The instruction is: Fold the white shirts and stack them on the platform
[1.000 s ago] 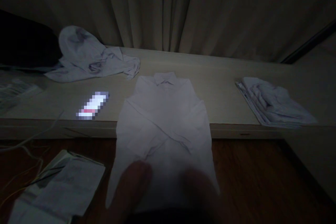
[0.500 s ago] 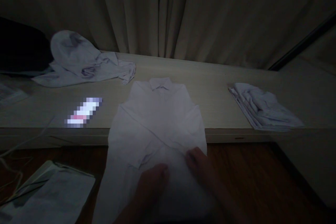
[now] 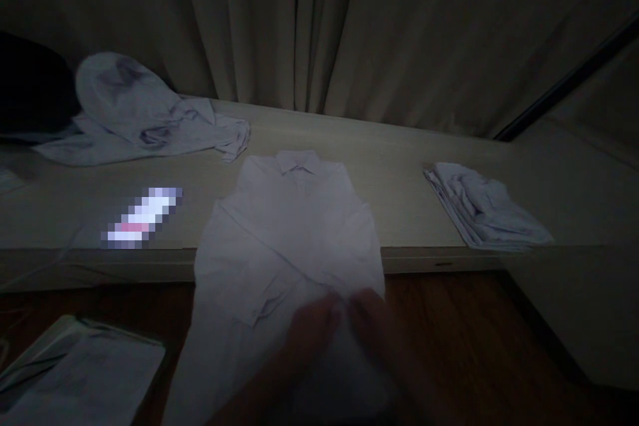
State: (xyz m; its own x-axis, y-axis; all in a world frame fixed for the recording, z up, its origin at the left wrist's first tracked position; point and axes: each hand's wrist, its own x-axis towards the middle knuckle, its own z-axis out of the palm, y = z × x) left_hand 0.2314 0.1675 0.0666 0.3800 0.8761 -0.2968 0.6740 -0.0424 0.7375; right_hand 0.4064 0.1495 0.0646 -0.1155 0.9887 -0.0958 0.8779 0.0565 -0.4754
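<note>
The left hand (image 3: 304,336) and the right hand (image 3: 372,323) lie side by side on the lower middle of a pale shirt (image 3: 287,239), fingertips almost meeting and pointing away from the person toward the collar (image 3: 298,161). Both look flat or loosely curled on the cloth; the light is too dim to tell whether either one has pinched up a fold or merely presses down.

The shirt lies face up with its sleeves crossed over the chest. Its long axis runs straight away from the person: the collar rests far up on the table (image 3: 409,186), the body crosses the table's near edge, and the hem hangs down toward the wooden floor (image 3: 474,339), below and nearer than the hands. So the collar end lies ahead of the hands and the hem end behind them. The right hand sits close to the shirt's right edge, while the left hand is nearer the centre line, well apart from the left edge.

A crumpled garment (image 3: 134,113) sits at the far left of the table, a folded pile (image 3: 484,210) at the right, and more pale cloth (image 3: 80,373) lies low at the left. A curtain (image 3: 349,26) hangs behind.
</note>
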